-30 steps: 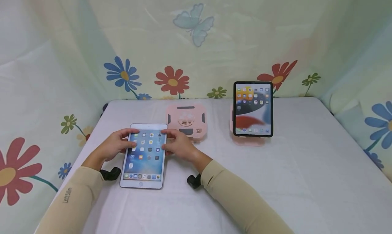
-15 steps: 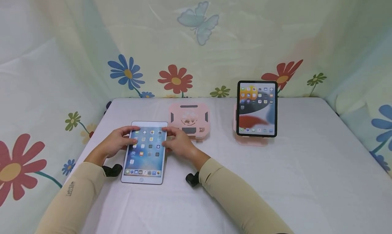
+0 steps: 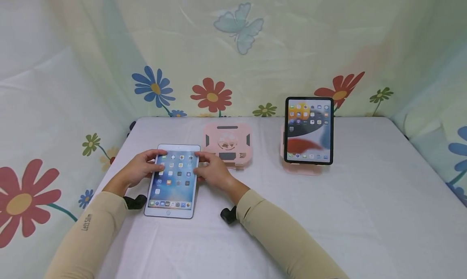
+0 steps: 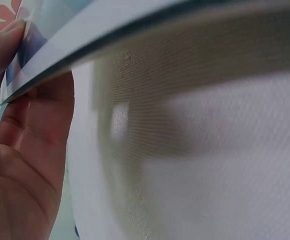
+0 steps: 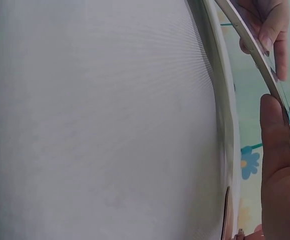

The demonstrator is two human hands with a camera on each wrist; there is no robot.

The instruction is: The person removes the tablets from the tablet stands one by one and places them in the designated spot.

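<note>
A white tablet (image 3: pixel 175 177) with a lit-looking screen of app icons is held between both hands, screen upward. My left hand (image 3: pixel 136 171) grips its upper left edge, thumb on the screen and the other fingers behind. At the upper right edge, my right hand (image 3: pixel 215 173) pinches it the same way. The left wrist view shows the tablet's edge (image 4: pixel 109 32) raised over the white cloth, with fingers beneath it. Seen edge-on in the right wrist view, the tablet's side (image 5: pixel 255 50) runs between the two hands. Just beyond the right hand stands a pink tablet stand (image 3: pixel 238 143).
Farther right, a black-framed tablet (image 3: pixel 309 131) leans on a second pink stand (image 3: pixel 303 170). White cloth covers the table (image 3: pixel 365 214). A flowered curtain (image 3: pixel 303 48) closes off the back and sides. Black wrist cameras (image 3: pixel 228 215) stick out below the hands.
The head view has swung a little left, shifting the stands rightward in it. The white tablet's lower edge appears slightly higher in view; both hands keep their grip.
</note>
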